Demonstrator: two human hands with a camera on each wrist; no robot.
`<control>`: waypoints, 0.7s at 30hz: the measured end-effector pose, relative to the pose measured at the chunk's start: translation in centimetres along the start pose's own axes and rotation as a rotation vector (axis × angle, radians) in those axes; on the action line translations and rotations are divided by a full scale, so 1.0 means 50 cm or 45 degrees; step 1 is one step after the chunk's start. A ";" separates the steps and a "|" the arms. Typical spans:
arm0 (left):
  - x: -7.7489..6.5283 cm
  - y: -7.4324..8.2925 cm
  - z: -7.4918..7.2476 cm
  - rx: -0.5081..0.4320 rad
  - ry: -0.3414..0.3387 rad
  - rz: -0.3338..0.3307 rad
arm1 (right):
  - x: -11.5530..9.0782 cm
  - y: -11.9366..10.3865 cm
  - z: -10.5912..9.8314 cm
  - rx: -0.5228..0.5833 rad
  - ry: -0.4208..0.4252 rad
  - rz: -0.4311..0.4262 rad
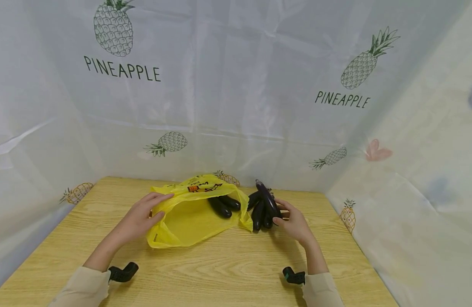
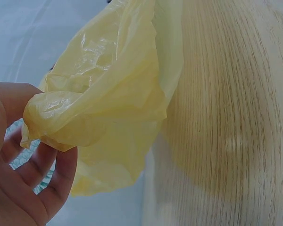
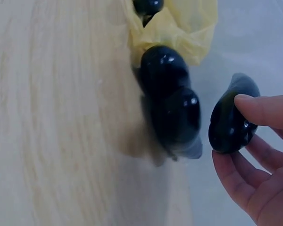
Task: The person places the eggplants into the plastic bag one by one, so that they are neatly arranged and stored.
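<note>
A yellow plastic bag (image 1: 189,217) lies on its side with its mouth facing the person. At its left edge, my left hand (image 1: 141,215) pinches the rim; the left wrist view shows the gathered yellow film (image 2: 61,113) between thumb and fingers. Two dark eggplants (image 1: 220,207) lie inside, toward the bag's right side. My right hand (image 1: 295,221) holds an eggplant (image 1: 268,199) by its rounded lower end, its stem end pointing up and away. Below and beside it, several more eggplants (image 1: 257,215) lie piled next to the bag. In the right wrist view the held eggplant (image 3: 233,117) sits between thumb and fingers.
The wooden table (image 1: 205,273) carries everything. A white curtain (image 1: 236,94) printed with pineapples hangs behind the table and along its sides. Black wrist mounts (image 1: 123,272) stick out inward from both sleeves.
</note>
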State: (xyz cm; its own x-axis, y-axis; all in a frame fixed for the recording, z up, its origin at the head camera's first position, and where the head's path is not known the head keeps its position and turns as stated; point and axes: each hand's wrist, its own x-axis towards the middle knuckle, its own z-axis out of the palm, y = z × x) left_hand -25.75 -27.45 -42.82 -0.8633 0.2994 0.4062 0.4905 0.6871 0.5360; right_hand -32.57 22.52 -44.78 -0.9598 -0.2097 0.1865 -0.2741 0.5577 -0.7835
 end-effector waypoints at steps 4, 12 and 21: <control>0.000 0.000 0.000 -0.016 -0.004 -0.010 | -0.002 -0.017 -0.003 -0.026 -0.022 -0.032; -0.001 0.003 -0.001 -0.022 -0.006 -0.024 | -0.010 -0.052 -0.005 -0.031 -0.080 -0.087; 0.000 0.003 -0.001 -0.020 0.006 -0.011 | -0.016 -0.078 0.000 -0.081 -0.180 -0.155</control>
State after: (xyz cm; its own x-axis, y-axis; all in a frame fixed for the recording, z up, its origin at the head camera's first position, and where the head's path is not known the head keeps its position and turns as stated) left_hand -25.65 -27.39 -42.69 -0.8671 0.2901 0.4048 0.4846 0.6794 0.5510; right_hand -30.76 20.52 -41.87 -0.9025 -0.3869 0.1891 -0.3952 0.5699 -0.7204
